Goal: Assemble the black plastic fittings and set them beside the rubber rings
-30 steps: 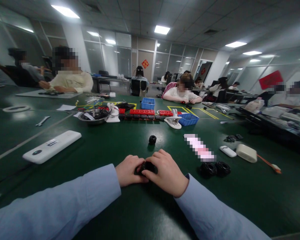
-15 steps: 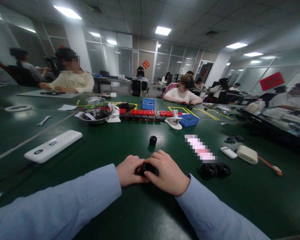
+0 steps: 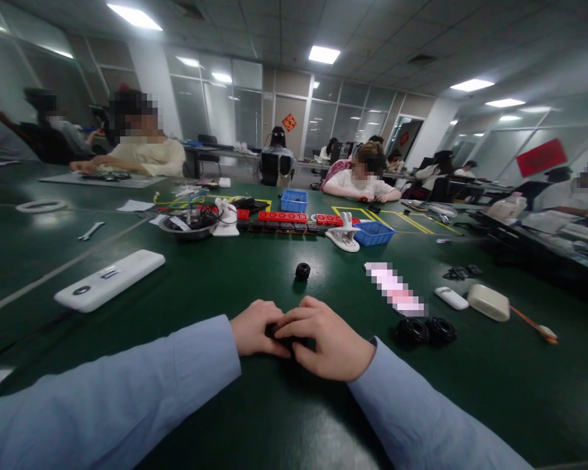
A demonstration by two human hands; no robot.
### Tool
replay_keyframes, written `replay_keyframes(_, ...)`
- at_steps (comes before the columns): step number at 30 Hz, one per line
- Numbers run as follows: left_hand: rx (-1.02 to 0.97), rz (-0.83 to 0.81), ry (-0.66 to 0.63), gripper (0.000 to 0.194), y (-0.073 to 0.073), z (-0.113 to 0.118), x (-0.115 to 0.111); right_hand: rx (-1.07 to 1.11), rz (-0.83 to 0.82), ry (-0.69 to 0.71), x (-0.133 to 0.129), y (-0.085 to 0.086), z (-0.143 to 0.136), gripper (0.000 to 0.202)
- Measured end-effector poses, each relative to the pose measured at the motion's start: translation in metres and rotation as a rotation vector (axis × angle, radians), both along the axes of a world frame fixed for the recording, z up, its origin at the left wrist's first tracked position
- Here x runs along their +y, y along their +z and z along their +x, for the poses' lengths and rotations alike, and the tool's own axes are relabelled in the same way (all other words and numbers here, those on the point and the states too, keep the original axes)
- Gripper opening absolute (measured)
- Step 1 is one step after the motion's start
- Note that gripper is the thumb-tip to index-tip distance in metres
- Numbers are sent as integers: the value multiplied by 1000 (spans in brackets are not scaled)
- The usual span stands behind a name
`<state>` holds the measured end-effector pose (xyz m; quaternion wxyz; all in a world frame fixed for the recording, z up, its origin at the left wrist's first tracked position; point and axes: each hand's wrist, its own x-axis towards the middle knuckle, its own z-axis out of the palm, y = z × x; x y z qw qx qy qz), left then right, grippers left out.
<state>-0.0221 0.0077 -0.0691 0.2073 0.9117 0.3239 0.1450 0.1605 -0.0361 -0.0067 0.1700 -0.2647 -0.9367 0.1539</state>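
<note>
My left hand [image 3: 257, 329] is closed around the left side of a small black part [image 3: 288, 341], low over the near middle of the table. My right hand [image 3: 323, 339] covers that part from above and the right, with its fingers bent over it. Between them, most of the part's shape is hidden. Just beyond my hands a small black tyre-like ring [image 3: 302, 271] stands on the green table [image 3: 235, 274]. Two larger black knobbly tyres [image 3: 412, 331] lie side by side to the right of my right forearm.
A white power bank [image 3: 110, 281] lies on the left, a wrench [image 3: 91, 231] behind it. Farther back are a metal bowl [image 3: 189, 225], red blocks [image 3: 283, 217], blue bins [image 3: 374, 233] and a white clip stand [image 3: 343, 234]. A beige case [image 3: 489, 302] is at right. People sit across the table.
My right fingers have moved over the black part and now cover more of it. Both hands stay close together in the same place. The view has shifted slightly.
</note>
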Motion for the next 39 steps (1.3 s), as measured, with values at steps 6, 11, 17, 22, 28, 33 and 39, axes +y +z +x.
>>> replay_keyframes(6, 6, 9, 17, 36, 1, 0, -1, 75, -8, 50, 1, -3, -1, 22)
replay_keyframes(11, -17, 8, 1, 32, 3, 1, -3, 137, -62, 105, 1, -5, 1, 19)
replay_keyframes(17, -17, 2, 1, 32, 1, 0, -1, 124, -49, 69, 0, -7, 1, 21)
replay_keyframes(22, -25, 0, -17, 35, -1, -1, 0, 182, -5, 21, 0, -4, 1, 26)
replay_keyframes(28, -11, -35, 27, 37, 2, -1, -3, 84, 85, -369, 0, -2, 2, 18)
replay_keyframes(33, -12, -24, 95, 40, 2, 2, -5, -9, 106, -477, -1, -3, 1, 39)
replay_keyframes(39, 10, -2, 213, 40, 3, 6, -7, -95, 127, -458, -2, -7, -1, 25)
